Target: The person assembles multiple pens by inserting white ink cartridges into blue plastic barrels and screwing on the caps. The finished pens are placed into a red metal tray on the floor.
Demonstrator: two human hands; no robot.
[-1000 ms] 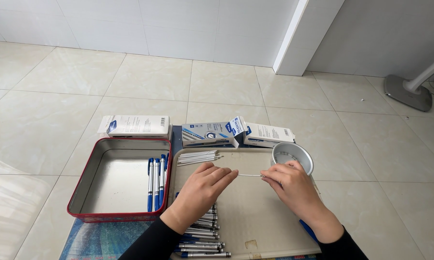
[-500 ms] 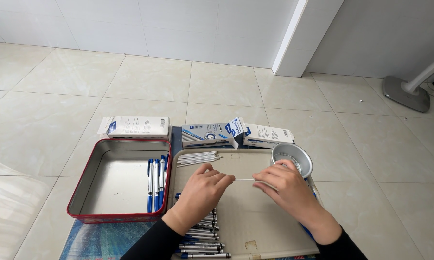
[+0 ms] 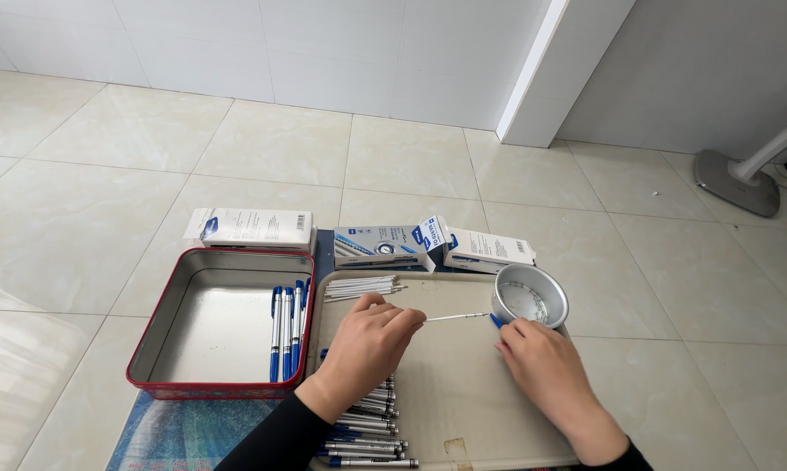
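Now, left hand: the left hand (image 3: pixel 363 349) is held over the beige tray (image 3: pixel 463 410), its fingers (image 3: pixel 408 319) pinched narrow on 1 end of a thin white refill (image 3: pixel 456 317).
Right hand: the right hand (image 3: pixel 542 366) is set beside the round metal cup (image 3: pixel 530 296), fingers closed on a small blue piece (image 3: pixel 496 321) at the refill's other end.
Refill: it is held level above the tray, between the 2 hands, just in front of the cup.
Change: compared with 1 second ago, the hands are seen slightly farther apart and the right hand has been drawn lower, so more of the refill is exposed; the blue piece is judged to be coming off or going on, which cannot be told.
Pens: 4 blue pens (image 3: pixel 287 327) are lined up in the red-rimmed tin (image 3: pixel 219 388); a heap of grey barrels (image 3: pixel 367 427) lies under the left wrist.
Other parts: loose white refills (image 3: pixel 363 286) lie at the tray's far edge; 3 pen boxes (image 3: pixel 389 244) stand on the tiled floor beyond.
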